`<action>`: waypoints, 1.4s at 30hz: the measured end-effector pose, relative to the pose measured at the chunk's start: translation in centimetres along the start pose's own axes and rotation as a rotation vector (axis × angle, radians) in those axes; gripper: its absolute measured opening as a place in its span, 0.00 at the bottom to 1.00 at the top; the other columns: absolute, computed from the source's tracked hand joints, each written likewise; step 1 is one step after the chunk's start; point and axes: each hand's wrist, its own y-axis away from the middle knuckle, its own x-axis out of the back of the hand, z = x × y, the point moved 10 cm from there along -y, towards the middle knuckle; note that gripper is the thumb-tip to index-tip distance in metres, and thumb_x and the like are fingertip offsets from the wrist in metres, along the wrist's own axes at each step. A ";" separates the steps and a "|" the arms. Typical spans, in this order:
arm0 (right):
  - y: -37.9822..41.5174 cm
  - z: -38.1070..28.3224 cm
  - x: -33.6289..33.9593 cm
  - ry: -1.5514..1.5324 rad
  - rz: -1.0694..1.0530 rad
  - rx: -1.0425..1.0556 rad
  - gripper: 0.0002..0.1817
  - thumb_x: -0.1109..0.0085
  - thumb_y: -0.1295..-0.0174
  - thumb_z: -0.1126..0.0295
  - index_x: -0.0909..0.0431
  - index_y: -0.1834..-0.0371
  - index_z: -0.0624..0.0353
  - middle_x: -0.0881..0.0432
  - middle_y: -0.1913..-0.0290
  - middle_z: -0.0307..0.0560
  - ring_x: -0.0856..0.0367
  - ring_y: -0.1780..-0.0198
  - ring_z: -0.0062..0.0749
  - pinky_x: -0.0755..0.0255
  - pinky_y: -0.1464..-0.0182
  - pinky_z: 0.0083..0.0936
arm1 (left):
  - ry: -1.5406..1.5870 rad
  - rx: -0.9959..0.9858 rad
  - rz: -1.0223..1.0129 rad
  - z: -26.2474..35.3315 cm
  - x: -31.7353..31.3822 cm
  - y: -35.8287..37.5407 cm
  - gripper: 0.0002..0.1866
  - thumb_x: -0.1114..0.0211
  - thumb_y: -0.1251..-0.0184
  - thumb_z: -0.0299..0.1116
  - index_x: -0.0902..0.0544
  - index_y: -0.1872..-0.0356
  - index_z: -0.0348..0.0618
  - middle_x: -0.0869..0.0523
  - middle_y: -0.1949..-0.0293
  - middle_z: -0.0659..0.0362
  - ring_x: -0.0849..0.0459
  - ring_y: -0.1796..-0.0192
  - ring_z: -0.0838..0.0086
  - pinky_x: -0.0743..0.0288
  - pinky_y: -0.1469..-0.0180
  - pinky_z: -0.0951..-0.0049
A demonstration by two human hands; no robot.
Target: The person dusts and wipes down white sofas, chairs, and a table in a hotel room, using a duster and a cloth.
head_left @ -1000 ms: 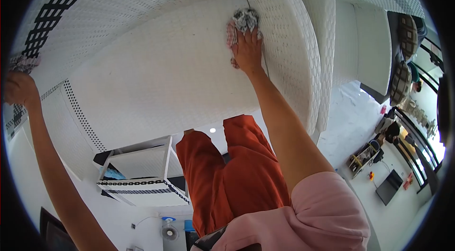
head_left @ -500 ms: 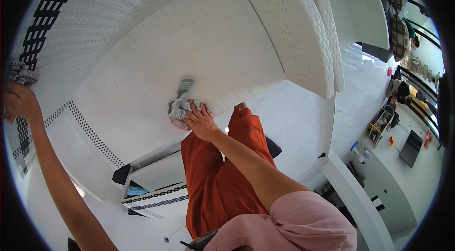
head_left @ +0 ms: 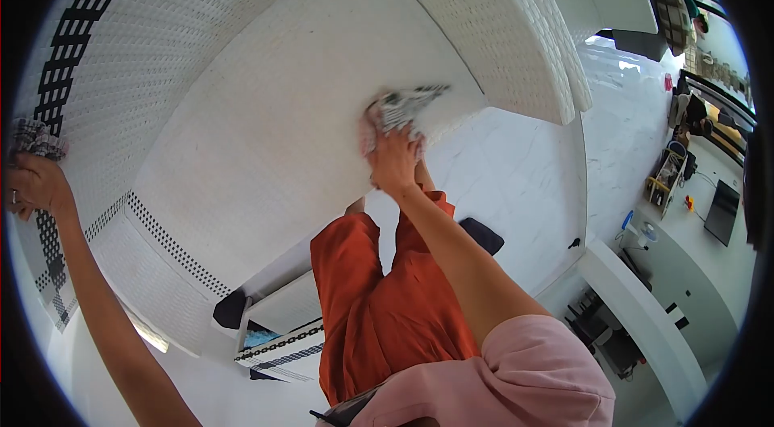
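A crumpled striped cloth point(head_left: 401, 108) lies on the white seat point(head_left: 266, 112) of a woven sofa, near its front edge at the right. My right hand point(head_left: 394, 159) presses on it, fingers closed over its near side. At the far left my left hand point(head_left: 40, 183) is closed on a checked cloth point(head_left: 36, 139) at the sofa's black-and-white patterned side. Part of that hand is cut off by the dark image edge.
The woven armrest point(head_left: 492, 24) rises at the seat's right end. A patterned white unit point(head_left: 282, 338) stands lower left. A dark object point(head_left: 482, 237) lies on the marble floor point(head_left: 516, 177). A screen point(head_left: 723, 212) and a person point(head_left: 700, 24) appear far right.
My right hand and the striped cloth have moved right and farther up the seat. My left hand stays at the sofa's side with its cloth. The view has shifted slightly.
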 end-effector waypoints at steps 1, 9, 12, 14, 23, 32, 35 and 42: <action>1.2 -3.0 -1.3 -0.066 -0.089 0.202 0.28 0.45 0.39 0.59 0.29 0.35 0.58 0.34 0.33 0.57 0.50 0.26 0.68 0.53 0.34 0.72 | 0.008 -0.048 0.049 -0.7 -0.5 -0.1 0.20 0.52 0.25 0.31 0.32 0.38 0.28 0.26 0.43 0.37 0.28 0.41 0.43 0.37 0.36 0.52; -6.5 11.1 8.1 0.103 0.372 0.019 0.24 0.43 0.42 0.64 0.26 0.41 0.56 0.31 0.34 0.55 0.47 0.26 0.61 0.45 0.33 0.63 | 0.119 -0.409 0.442 -2.2 2.3 2.6 0.17 0.46 0.28 0.30 0.21 0.44 0.33 0.17 0.50 0.41 0.21 0.46 0.44 0.33 0.39 0.58; -2.4 14.3 8.7 -0.084 0.326 0.132 0.23 0.45 0.46 0.74 0.26 0.43 0.58 0.26 0.39 0.56 0.30 0.37 0.59 0.31 0.39 0.46 | 0.362 -0.341 0.414 -2.9 3.0 3.1 0.18 0.47 0.29 0.30 0.22 0.41 0.35 0.17 0.47 0.43 0.20 0.45 0.46 0.32 0.38 0.59; 1.2 14.2 12.7 -0.404 0.071 -0.009 0.26 0.46 0.48 0.80 0.27 0.42 0.60 0.23 0.45 0.56 0.23 0.50 0.58 0.26 0.46 0.41 | 0.665 -0.084 0.111 -3.0 3.7 5.2 0.22 0.48 0.29 0.29 0.26 0.35 0.37 0.21 0.39 0.45 0.20 0.42 0.50 0.31 0.37 0.61; -0.5 21.6 33.2 0.113 0.447 -0.086 0.30 0.43 0.43 0.68 0.31 0.34 0.57 0.28 0.39 0.57 0.36 0.33 0.62 0.39 0.37 0.60 | 1.484 0.520 -0.980 17.8 13.6 33.9 0.25 0.51 0.34 0.14 0.29 0.34 0.30 0.22 0.38 0.51 0.24 0.38 0.69 0.35 0.35 0.73; -13.5 15.2 35.7 -0.113 0.368 0.204 0.27 0.41 0.43 0.62 0.27 0.38 0.56 0.30 0.36 0.60 0.44 0.27 0.65 0.47 0.33 0.64 | 1.652 0.157 -1.177 37.4 25.0 33.0 0.25 0.51 0.33 0.16 0.29 0.34 0.32 0.24 0.36 0.53 0.27 0.35 0.71 0.39 0.32 0.74; -9.1 16.9 34.1 -0.086 0.297 0.219 0.23 0.40 0.44 0.65 0.23 0.44 0.57 0.28 0.40 0.58 0.42 0.28 0.64 0.44 0.34 0.62 | 1.705 0.207 -1.097 40.2 25.2 30.7 0.25 0.52 0.34 0.17 0.28 0.34 0.35 0.23 0.36 0.51 0.25 0.35 0.65 0.36 0.32 0.70; -1.2 23.2 39.1 -0.525 0.154 0.164 0.22 0.42 0.47 0.74 0.23 0.46 0.59 0.26 0.48 0.56 0.32 0.35 0.59 0.35 0.39 0.46 | 1.674 0.412 -0.988 43.3 22.9 29.3 0.26 0.50 0.29 0.24 0.35 0.30 0.33 0.30 0.32 0.45 0.32 0.30 0.57 0.41 0.29 0.64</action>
